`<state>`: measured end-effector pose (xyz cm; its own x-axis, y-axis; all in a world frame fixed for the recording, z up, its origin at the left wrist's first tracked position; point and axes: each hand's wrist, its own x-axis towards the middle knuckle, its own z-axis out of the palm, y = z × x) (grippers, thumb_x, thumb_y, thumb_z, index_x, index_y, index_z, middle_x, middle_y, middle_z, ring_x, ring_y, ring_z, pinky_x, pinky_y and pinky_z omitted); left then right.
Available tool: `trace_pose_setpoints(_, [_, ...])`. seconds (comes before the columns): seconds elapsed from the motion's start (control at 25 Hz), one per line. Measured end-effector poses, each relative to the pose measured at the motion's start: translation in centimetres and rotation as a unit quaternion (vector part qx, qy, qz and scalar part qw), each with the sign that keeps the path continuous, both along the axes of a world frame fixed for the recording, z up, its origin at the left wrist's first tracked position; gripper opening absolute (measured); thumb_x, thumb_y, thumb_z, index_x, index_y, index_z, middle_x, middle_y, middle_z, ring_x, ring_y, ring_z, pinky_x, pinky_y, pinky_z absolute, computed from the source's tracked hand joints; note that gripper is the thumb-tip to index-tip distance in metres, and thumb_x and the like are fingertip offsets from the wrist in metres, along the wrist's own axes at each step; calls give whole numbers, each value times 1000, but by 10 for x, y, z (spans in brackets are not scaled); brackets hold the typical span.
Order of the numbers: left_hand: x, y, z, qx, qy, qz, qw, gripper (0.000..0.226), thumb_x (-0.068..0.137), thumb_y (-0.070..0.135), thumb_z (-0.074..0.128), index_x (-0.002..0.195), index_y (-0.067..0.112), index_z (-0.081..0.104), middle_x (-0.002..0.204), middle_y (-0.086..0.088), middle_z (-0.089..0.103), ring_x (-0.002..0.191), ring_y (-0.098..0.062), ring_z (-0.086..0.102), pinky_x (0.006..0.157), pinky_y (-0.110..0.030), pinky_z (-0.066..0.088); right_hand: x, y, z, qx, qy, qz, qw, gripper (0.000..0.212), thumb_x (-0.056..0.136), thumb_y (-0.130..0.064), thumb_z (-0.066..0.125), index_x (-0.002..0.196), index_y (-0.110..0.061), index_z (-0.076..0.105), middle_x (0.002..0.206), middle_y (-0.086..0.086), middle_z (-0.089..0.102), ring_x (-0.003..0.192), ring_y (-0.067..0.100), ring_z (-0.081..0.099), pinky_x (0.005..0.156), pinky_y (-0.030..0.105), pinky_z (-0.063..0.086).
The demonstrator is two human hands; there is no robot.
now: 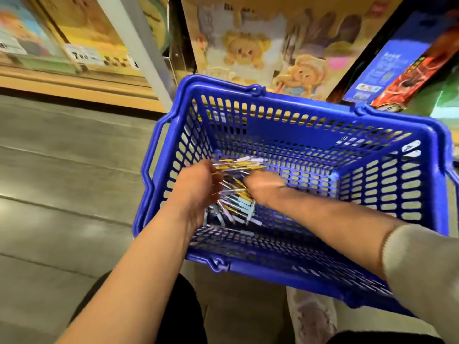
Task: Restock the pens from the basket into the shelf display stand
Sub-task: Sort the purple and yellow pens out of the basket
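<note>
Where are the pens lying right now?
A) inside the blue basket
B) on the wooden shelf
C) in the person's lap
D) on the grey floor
A: the pens lie heaped on the bottom of the blue basket, toward its left side.

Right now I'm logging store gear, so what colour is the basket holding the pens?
The basket is blue, clearest in the head view.

Both hands were inside the blue basket, toward its left side. The left hand gripped a bunch of pens; the right hand lay on the loose pile, its grip blurred.
</note>
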<state>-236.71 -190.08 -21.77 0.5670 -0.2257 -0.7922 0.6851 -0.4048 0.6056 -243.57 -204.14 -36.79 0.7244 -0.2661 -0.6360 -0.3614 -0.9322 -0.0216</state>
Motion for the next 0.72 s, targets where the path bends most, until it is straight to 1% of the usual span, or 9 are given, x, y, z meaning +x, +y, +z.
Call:
trace_pose_setpoints(0.12, [1, 4, -4, 10, 2, 3, 1000, 21, 102, 12, 38, 93, 11, 57, 97, -14, 62, 87, -26, 54, 63, -31, 40, -11, -4, 8, 28, 6, -18, 999, 25, 93, 2, 54, 111, -6, 69, 110, 16, 69, 94, 32, 70, 76, 35, 58])
trace_pose_setpoints(0.2, [3, 1, -15, 30, -2, -21, 999, 23, 100, 8, 39, 95, 6, 61, 99, -16, 64, 88, -27, 56, 71, -36, 44, -17, -10, 22, 93, -21, -49, 994, 16, 99, -10, 55, 105, -13, 70, 106, 9, 69, 91, 24, 68, 81, 35, 59])
trace_pose_setpoints(0.28, [7, -5, -25, 66, -29, -67, 995, 25, 99, 10, 42, 109, 1, 63, 104, -17, 67, 89, -27, 56, 79, -39, 44, -22, -14, 43, 186, -56, -94, 977, 11, 99, -26, 61, 102, -20, 70, 98, -4, 69, 88, 15, 66, 84, 30, 56])
trace_pose_setpoints(0.36, [5, -10, -29, 72, -46, -112, 990, 32, 100, 17, 48, 125, 1, 60, 102, -13, 63, 88, -26, 54, 82, -39, 46, -25, -13, 68, 264, -67, -126, 954, 12, 96, -35, 66, 100, -25, 70, 87, -11, 71, 80, 9, 67, 74, 23, 52])
trace_pose_setpoints(0.44, [0, -8, -30, 46, -35, -136, 989, 29, 102, 18, 53, 124, 0, 60, 101, -13, 64, 88, -25, 56, 81, -39, 48, -27, -8, 87, 337, -77, -157, 925, 11, 93, -37, 70, 98, -27, 70, 80, -10, 75, 74, 5, 71, 69, 18, 52])
trace_pose_setpoints(0.52, [-7, -5, -28, 20, -41, -140, 989, 19, 103, 12, 55, 114, 0, 63, 105, -18, 71, 90, -27, 64, 84, -40, 52, -26, -2, 96, 415, -91, -169, 889, 7, 91, -34, 73, 95, -30, 70, 82, -9, 77, 74, 2, 73, 67, 15, 55])
trace_pose_setpoints(0.6, [-6, -2, -24, 4, -70, -116, 991, 14, 105, 11, 52, 107, 4, 63, 104, -15, 75, 91, -27, 70, 84, -40, 56, -26, -2, 93, 469, -79, -186, 860, 6, 92, -32, 73, 97, -32, 70, 87, -8, 77, 78, 3, 74, 71, 15, 56])
trace_pose_setpoints(0.64, [-3, -1, -21, -3, -80, -93, 992, 15, 106, 13, 49, 109, 6, 61, 100, -11, 76, 85, -23, 72, 78, -37, 56, -26, -5, 85, 452, -71, -186, 869, 7, 92, -33, 72, 99, -31, 70, 89, -8, 77, 80, 4, 73, 75, 19, 57])
trace_pose_setpoints(0.72, [3, 4, -18, -25, -70, -47, 996, 19, 109, 18, 45, 119, 7, 55, 90, -6, 75, 71, -16, 70, 74, -35, 52, -30, -17, 60, 314, -45, -146, 937, 10, 93, -35, 70, 99, -27, 70, 94, -11, 73, 83, 5, 69, 79, 24, 54])
